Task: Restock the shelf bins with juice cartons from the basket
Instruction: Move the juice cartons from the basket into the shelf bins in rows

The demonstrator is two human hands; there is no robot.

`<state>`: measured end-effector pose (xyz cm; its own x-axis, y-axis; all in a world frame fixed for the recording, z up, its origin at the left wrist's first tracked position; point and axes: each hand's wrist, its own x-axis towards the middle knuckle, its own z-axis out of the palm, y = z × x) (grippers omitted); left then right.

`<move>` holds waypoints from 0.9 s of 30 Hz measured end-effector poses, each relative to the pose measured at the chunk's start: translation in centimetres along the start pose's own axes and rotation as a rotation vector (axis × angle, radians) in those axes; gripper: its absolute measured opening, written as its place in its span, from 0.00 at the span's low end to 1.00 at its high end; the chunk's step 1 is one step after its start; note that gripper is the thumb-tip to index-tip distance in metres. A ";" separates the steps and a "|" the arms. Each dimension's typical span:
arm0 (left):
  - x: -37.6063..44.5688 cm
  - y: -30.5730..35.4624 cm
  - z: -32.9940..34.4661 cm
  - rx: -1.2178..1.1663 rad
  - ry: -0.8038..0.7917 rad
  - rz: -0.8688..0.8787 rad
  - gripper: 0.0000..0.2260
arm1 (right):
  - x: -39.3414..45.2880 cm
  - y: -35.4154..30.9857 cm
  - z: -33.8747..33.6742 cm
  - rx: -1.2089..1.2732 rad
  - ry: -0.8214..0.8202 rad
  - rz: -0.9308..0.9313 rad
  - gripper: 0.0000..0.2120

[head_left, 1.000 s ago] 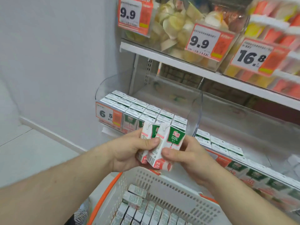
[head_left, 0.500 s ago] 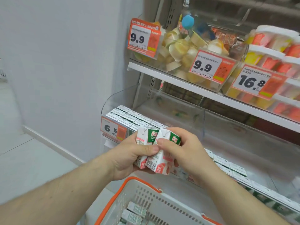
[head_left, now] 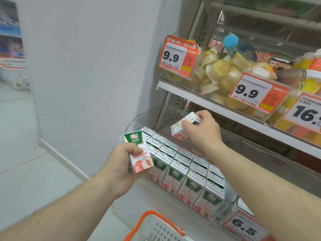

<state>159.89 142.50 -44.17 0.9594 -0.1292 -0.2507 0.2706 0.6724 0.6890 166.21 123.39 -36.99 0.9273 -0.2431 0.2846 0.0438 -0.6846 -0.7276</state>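
My left hand (head_left: pixel 122 164) grips one juice carton (head_left: pixel 139 152) upright, while my right hand (head_left: pixel 203 131) pinches another carton (head_left: pixel 182 126) tilted over the bin's rows (head_left: pixel 182 164).

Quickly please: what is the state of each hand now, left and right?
Left hand: closed grip on an upright juice carton.
Right hand: closed grip on a tilted juice carton, above the cartons in the shelf bin.
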 end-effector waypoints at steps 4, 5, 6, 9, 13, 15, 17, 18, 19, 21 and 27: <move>0.6 -0.7 0.3 0.017 0.013 -0.012 0.21 | 4.3 -0.3 4.9 -0.265 -0.116 0.018 0.17; 0.9 -0.8 0.3 0.017 0.015 -0.016 0.22 | 5.4 -0.2 6.1 -0.314 -0.152 0.044 0.18; 1.2 -1.0 0.3 0.015 0.016 -0.019 0.23 | 6.5 -0.3 7.2 -0.354 -0.183 0.070 0.18; 1.8 -1.3 0.4 0.006 0.034 -0.029 0.23 | 8.5 -0.2 10.0 -0.371 -0.272 0.114 0.17; 2.2 -1.4 0.5 -0.011 0.042 -0.033 0.25 | 9.2 0.2 11.9 -0.170 -0.472 0.253 0.07; 2.3 -1.5 0.4 -0.012 0.046 -0.036 0.25 | 9.4 0.6 12.2 -0.022 -0.556 0.347 0.10; 2.2 -1.5 0.6 -0.017 0.047 -0.041 0.24 | 10.0 1.4 12.3 0.158 -0.579 0.428 0.12; 2.2 -1.5 0.7 -0.022 0.048 -0.042 0.23 | 10.3 1.8 12.2 0.244 -0.590 0.458 0.12; 2.1 -1.5 0.7 -0.026 0.048 -0.041 0.23 | 10.4 2.1 12.1 0.307 -0.606 0.481 0.12; 2.0 -1.6 0.9 -0.029 0.051 -0.040 0.22 | 10.4 2.5 11.9 0.361 -0.658 0.497 0.10; 1.7 -1.6 1.3 -0.028 0.079 -0.046 0.22 | 10.1 2.5 11.6 0.331 -0.730 0.555 0.09</move>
<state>161.24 140.31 -44.81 0.9364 -0.1029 -0.3354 0.3108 0.6871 0.6568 180.03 127.19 -43.15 0.8448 0.0894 -0.5275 -0.4700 -0.3468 -0.8117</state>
